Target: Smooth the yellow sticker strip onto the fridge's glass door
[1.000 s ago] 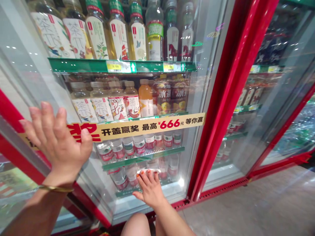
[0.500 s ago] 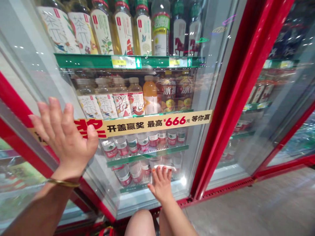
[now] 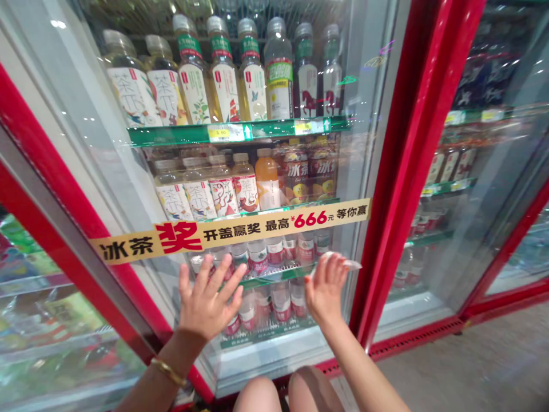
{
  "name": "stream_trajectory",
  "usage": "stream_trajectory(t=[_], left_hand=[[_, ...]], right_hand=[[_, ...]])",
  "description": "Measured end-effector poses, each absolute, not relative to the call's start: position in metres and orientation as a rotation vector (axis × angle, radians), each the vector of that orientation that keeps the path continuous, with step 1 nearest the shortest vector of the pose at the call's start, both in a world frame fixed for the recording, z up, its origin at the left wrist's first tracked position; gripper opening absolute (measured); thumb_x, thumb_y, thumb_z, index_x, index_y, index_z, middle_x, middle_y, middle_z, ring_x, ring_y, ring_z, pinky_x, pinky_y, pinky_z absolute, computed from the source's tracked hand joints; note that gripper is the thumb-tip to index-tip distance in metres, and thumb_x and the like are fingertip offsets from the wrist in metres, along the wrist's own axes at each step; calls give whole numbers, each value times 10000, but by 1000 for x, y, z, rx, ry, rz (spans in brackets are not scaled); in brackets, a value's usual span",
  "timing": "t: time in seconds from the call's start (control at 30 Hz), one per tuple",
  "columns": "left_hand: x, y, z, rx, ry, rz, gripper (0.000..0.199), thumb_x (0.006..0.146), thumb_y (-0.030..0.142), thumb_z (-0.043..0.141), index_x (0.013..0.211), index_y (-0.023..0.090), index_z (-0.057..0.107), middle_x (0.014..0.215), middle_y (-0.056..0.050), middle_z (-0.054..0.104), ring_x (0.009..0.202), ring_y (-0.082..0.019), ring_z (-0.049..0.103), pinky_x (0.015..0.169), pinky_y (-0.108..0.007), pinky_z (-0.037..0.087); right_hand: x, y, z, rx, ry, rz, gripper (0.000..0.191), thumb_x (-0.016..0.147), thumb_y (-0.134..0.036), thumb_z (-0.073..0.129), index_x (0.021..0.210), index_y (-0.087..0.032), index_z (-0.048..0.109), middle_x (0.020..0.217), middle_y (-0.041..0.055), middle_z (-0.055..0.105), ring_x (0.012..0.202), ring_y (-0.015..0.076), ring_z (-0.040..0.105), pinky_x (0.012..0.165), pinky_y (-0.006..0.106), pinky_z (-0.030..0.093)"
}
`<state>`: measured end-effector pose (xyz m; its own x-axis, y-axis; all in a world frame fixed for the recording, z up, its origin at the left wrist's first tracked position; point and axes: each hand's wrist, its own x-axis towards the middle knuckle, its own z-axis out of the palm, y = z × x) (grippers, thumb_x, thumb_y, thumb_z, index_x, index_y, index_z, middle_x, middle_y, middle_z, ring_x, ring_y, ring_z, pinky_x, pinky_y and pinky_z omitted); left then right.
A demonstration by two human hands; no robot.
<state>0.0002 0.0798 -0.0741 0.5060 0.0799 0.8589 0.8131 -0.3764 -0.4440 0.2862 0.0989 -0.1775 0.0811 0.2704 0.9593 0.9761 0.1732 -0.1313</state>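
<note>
My left hand [image 3: 206, 306], with a gold bangle at its wrist, is spread with its palm toward the glass door [image 3: 175, 286], just below a yellow printed strip [image 3: 231, 230]. Nothing is in it. Lower right on the same door, my right hand [image 3: 326, 289] has its fingers bent together over a thin white wipe or tissue [image 3: 338, 262], whose end sticks out to the right. Behind the glass stand several rows of bottles, among them tea bottles [image 3: 223, 91] and an orange drink [image 3: 268, 180].
Red door frames [image 3: 403, 171] run along both sides of the glass. A second cooler stands at the right, with a grey floor [image 3: 506, 355] before it. Packaged goods [image 3: 47, 309] show behind glass at the left. My knees [image 3: 257, 395] are near the door's bottom.
My left hand has moved right and down, off the strip's left part. My right hand has gone up and right with the white wipe, its fingers now more bent. The view has shifted slightly.
</note>
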Motion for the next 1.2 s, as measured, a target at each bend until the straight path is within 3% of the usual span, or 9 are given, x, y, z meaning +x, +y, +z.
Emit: stream_trajectory(t=[0.07,0.13,0.3,0.5,0.63,0.73,0.87,1.0,1.2], left_hand=[[15,82,-100,-1844,-790,-952,864,909,433,767,1688,405,396,1819,34,246,1732,-281,126,1429,-608,-4],[26,88,-116,-1829,-838,-954,867,900,475,779,1682,411,409,1822,31,221,1738,-301,65,1414,-647,-42],[33,98,-124,-1744,-856,-980,853,895,464,790,1669,414,435,1817,14,224,1739,-320,57,1403,-687,-8],[35,96,-124,-1743,-851,-1002,824,924,477,769,1672,401,431,1834,27,191,1741,-310,50,1412,-662,-31],[35,96,-124,-1730,-859,-1003,839,916,475,781,1673,407,427,1831,29,211,1740,-304,71,1416,-657,-14],[35,96,-124,-1727,-863,-1000,873,904,475,791,1684,399,408,1827,25,215,1740,-309,75,1418,-660,-10],[36,96,-125,-1718,-863,-993,878,923,487,759,1703,399,366,1827,20,209,1740,-312,71,1415,-668,-5],[37,96,-124,-1709,-865,-1003,875,928,470,755,1706,397,360,1827,27,206,1740,-308,73,1417,-666,-1],[37,95,-124,-1715,-865,-1002,870,926,481,756,1701,403,369,1831,22,205,1740,-310,75,1416,-663,-2]], right_hand=[[301,108,-159,-1444,-1146,-725,810,1106,-348,311,1757,-105,-105,1828,250,-138,1710,415,-162,1274,842,179],[290,111,-152,-1438,-1187,-722,805,1107,-374,326,1767,-134,-66,1845,225,-74,1716,432,-121,1258,850,227],[255,91,-188,-1136,-1683,-936,706,1063,-437,494,1722,-523,257,1812,-155,287,1732,268,153,1319,545,413],[310,104,-149,-1442,-1233,-740,803,1110,-327,337,1766,-154,-94,1844,184,-143,1715,422,-130,1259,868,226],[286,107,-139,-1294,-1562,-908,827,1103,-507,440,1787,-247,55,1873,106,30,1728,376,-121,1358,738,95],[290,98,-157,-1068,-1836,-1049,809,1056,-468,579,1767,-353,211,1845,1,240,1744,306,-26,1408,590,42],[336,103,-131,-1261,-1503,-907,771,1097,-302,406,1783,-262,57,1874,64,25,1741,331,-27,1385,659,127],[326,114,-91,-1322,-1413,-867,830,1096,-333,412,1777,-266,-57,1872,90,-46,1729,401,-70,1340,778,136],[319,99,-131,-1093,-1776,-1180,933,1079,-613,463,1788,-201,17,1869,75,-78,1734,358,-90,1397,632,14]])
